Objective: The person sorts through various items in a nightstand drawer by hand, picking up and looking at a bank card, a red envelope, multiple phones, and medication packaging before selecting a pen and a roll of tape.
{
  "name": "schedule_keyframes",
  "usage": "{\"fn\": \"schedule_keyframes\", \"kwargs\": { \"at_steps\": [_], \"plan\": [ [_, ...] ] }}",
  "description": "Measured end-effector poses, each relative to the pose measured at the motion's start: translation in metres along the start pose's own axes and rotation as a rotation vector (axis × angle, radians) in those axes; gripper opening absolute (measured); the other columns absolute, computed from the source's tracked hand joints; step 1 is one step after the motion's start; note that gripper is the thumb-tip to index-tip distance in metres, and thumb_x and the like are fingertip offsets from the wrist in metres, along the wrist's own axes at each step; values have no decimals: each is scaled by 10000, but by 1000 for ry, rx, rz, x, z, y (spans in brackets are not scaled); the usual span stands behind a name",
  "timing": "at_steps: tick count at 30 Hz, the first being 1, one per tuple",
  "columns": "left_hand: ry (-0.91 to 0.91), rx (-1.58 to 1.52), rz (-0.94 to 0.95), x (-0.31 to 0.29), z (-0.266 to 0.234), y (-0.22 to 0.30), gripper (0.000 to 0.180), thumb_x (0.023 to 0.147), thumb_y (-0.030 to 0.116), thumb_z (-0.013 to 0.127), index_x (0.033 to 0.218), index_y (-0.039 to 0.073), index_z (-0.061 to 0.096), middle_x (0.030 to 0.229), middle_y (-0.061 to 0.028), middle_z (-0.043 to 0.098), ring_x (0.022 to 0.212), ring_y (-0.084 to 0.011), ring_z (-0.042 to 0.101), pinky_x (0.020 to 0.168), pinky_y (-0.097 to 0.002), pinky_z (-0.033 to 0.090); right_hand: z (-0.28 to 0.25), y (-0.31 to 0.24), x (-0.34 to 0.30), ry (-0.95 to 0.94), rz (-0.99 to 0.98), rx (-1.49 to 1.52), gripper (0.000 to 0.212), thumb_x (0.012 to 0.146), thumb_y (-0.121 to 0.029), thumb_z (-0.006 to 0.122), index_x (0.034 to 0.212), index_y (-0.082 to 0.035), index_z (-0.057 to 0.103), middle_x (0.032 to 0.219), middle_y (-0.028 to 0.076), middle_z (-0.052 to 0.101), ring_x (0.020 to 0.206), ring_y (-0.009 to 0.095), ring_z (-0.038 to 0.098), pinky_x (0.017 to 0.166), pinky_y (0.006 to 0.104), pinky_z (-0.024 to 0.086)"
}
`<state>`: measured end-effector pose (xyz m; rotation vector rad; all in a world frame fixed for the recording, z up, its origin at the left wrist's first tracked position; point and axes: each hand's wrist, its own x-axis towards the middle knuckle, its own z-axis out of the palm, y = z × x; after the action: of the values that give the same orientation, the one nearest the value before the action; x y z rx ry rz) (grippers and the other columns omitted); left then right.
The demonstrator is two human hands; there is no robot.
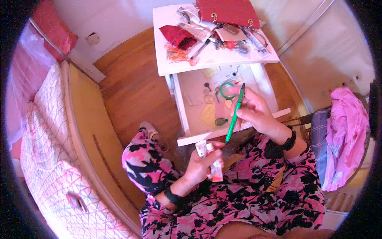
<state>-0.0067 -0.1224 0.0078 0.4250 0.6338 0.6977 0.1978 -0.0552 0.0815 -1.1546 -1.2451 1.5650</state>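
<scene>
My right hand (258, 115) is closed on a green pen (234, 116) with a black end, held at a slant over the front of an open drawer (187, 116). At its fingertips shows a green ring (221, 92); whether the fingers hold it or it lies beyond them I cannot tell. Lower and to the left, my left hand (197, 166) is wrapped round small white tubes (201, 148), one with an orange-red part at its lower end. The pen's lower end comes close to the left fingers. Inside the drawer are a small dark green bottle (221, 121), yellow papers (207, 114) and small dark bits.
The white top (167, 65) of the drawer unit bears a red bag (229, 11), a dark red pouch (177, 36) and many pens and small items. A bed (51, 175) stands at the left with a small object (77, 202) on it. Pink clothing (346, 135) hangs at the right.
</scene>
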Motion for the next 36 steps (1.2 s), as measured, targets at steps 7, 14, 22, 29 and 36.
{"fn": "schedule_keyframes", "kwargs": {
  "at_steps": [7, 14, 22, 29, 36],
  "plan": [
    [-115, -78, 176, 0, 6, -15, 144, 880, 159, 532, 924, 23, 514, 676, -54, 541, 620, -155, 543, 562, -281, 453, 12, 18, -12, -60, -24, 125, 197, 837, -16, 521, 986, -54, 397, 855, 70, 553, 669, 135, 581, 588, 255, 498],
    [-243, -102, 161, 2, -7, -28, 233, 830, 271, 596, 932, 83, 501, 690, -52, 473, 640, -192, 484, 579, -355, 431, 5, 30, -17, -145, -37, 212, 196, 848, -26, 520, 1003, -45, 402, 861, 78, 556, 671, 160, 594, 591, 264, 494],
    [-331, -70, 235, 8, 2, -34, 230, 845, 291, 584, 865, 91, 473, 729, -79, 500, 671, -200, 509, 590, -328, 444, 7, 35, -27, -188, 28, 348, 242, 855, -41, 520, 1044, -50, 368, 875, 87, 543, 687, 168, 593, 615, 273, 486],
    [-219, -33, 55, 6, 17, -27, 232, 839, 258, 597, 879, 51, 499, 737, -54, 518, 683, -174, 533, 598, -306, 456, 11, 32, -21, 33, -164, 24, 581, 866, -77, 526, 1369, -65, 236, 996, 54, 576, 790, 88, 550, 707, 236, 468],
    [-270, -90, 134, 11, 2, -30, 116, 857, 154, 568, 865, 64, 496, 745, -75, 527, 695, -186, 548, 586, -305, 461, -48, 35, 7, 62, -176, -99, 303, 846, -113, 497, 1134, -37, 548, 922, 32, 575, 838, 104, 538, 745, 239, 437]
  ]
}}
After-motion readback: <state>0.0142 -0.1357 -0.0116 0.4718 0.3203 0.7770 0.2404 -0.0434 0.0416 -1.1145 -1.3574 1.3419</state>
